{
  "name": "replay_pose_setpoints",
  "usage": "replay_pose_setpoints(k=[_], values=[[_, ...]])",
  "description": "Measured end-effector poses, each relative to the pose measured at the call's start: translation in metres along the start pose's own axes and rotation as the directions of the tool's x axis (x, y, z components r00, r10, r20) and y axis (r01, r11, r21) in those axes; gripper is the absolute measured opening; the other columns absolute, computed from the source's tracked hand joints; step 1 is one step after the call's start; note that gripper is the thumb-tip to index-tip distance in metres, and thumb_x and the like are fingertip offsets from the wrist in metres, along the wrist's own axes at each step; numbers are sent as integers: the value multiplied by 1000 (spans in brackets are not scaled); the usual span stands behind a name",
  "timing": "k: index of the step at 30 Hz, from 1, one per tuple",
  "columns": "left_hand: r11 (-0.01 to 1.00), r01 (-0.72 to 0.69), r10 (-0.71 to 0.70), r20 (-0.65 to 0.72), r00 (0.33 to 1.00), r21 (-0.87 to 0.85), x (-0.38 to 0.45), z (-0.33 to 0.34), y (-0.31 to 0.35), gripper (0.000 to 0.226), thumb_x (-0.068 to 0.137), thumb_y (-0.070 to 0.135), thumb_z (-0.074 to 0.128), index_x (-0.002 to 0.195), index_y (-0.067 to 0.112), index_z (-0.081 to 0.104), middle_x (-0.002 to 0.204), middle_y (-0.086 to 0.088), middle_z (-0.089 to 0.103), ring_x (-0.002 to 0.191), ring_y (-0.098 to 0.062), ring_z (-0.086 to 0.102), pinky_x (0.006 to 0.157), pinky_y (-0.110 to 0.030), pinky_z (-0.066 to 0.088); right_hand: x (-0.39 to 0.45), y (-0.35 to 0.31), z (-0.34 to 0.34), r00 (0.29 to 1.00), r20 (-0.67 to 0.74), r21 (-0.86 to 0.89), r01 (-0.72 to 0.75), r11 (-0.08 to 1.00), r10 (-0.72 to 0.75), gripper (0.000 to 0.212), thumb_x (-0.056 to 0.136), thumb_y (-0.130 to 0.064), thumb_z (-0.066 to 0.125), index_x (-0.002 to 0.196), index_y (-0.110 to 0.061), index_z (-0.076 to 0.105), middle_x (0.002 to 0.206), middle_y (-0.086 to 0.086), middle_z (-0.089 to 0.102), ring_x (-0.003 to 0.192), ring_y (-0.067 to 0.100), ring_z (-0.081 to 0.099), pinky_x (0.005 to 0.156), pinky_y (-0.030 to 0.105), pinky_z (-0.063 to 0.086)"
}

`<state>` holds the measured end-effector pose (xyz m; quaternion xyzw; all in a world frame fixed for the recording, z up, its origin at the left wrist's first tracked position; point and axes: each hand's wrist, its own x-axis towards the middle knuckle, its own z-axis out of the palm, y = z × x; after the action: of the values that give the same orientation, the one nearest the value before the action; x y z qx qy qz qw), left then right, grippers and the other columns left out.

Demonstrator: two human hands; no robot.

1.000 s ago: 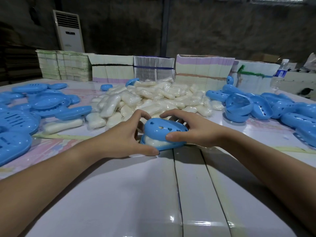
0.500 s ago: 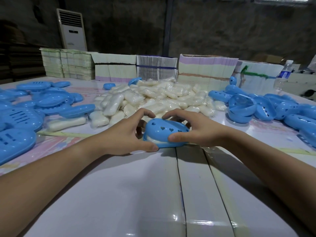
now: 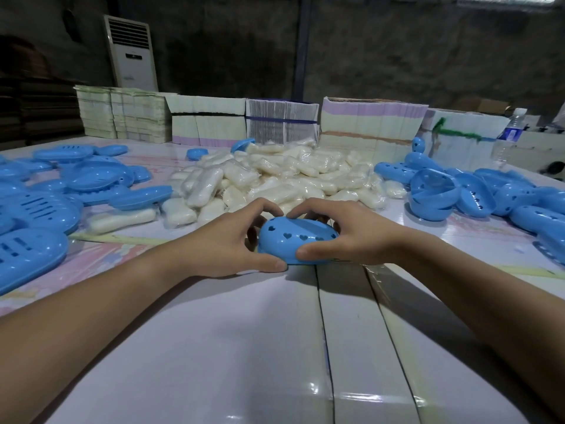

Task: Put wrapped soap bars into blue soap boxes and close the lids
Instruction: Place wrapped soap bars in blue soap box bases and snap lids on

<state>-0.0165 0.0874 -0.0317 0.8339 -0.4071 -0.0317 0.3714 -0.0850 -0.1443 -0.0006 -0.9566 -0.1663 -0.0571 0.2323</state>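
Observation:
A blue soap box (image 3: 293, 241) with heart-shaped holes in its lid sits on the white table in front of me. Its lid lies flat down on the base, and no soap shows through the seam. My left hand (image 3: 226, 240) grips the box's left end, thumb at the front, fingers curled over the top. My right hand (image 3: 345, 237) grips the right end the same way. Behind the box lies a big heap of wrapped soap bars (image 3: 275, 179).
Closed blue boxes (image 3: 76, 182) and slotted lids (image 3: 30, 209) cover the left of the table. Open blue box halves (image 3: 458, 194) are piled on the right. Stacks of flat cartons (image 3: 367, 123) line the far edge, with a water bottle (image 3: 509, 133) at right.
The lid has come down from tilted, with white soap showing under it, to flat on the base. Both hands stayed on the box ends and pressed inward.

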Motion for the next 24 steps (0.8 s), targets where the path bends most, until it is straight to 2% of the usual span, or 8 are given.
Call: replay_pose_setpoints(k=[2,7,10,13,16,19,22,24], values=[[999,-32,32,-5,999,27,0,0,1,64,70,39,89,118,50,47,113,25,58,93,-5,58,79,-22,53,0,0,0,1000,-7,-10,-2,1000,2,53,70,-70,63,118,-55,50,104,-21,59,91,-3,54,71,19,39],[996,-70,70,1,998,58,-2,-10,-2,61,69,33,91,116,44,55,112,26,59,97,-6,56,75,-25,56,1,-3,6,999,-31,-72,15,997,-17,56,71,-72,60,122,-52,50,104,-24,56,92,-4,52,73,22,41],[989,-78,81,-19,996,126,-2,-14,-5,57,62,45,91,109,42,60,105,27,62,97,-4,56,77,-26,50,4,-4,10,999,-22,-137,28,990,-31,60,73,-72,56,127,-46,50,105,-21,52,92,-5,48,73,23,37],[972,-96,105,-30,994,215,-3,-14,-4,61,57,68,78,108,42,61,105,23,64,97,0,55,81,-29,48,4,-4,9,1000,8,-132,31,991,-30,62,74,-72,54,130,-44,51,102,-24,51,92,-3,48,74,25,39],[947,-107,125,-38,991,303,-3,-15,-2,65,59,75,68,114,41,60,106,18,64,98,-1,55,86,-33,49,4,-1,8,1000,20,-92,21,996,-19,62,74,-71,56,130,-46,50,102,-26,52,90,-4,50,73,23,38],[929,-86,104,-31,994,359,-3,-15,-2,70,63,79,58,123,44,56,111,16,63,102,-3,54,90,-35,48,3,2,8,998,64,-90,24,996,-18,65,75,-66,66,133,-49,43,112,-24,53,97,-6,50,78,20,41],[930,-90,108,-32,994,356,-3,-14,-3,67,67,79,52,126,47,54,113,22,61,105,2,53,90,-28,47,0,2,6,996,45,-152,86,985,-80,61,76,-57,69,131,-47,44,112,-21,57,100,-6,48,78,16,42],[936,-125,151,-54,987,330,-3,-13,-3,62,69,76,54,123,46,55,110,30,59,105,6,52,82,-18,44,0,3,5,994,8,-196,112,974,-112,55,77,-57,63,128,-42,49,107,-15,60,94,0,50,77,21,44]])
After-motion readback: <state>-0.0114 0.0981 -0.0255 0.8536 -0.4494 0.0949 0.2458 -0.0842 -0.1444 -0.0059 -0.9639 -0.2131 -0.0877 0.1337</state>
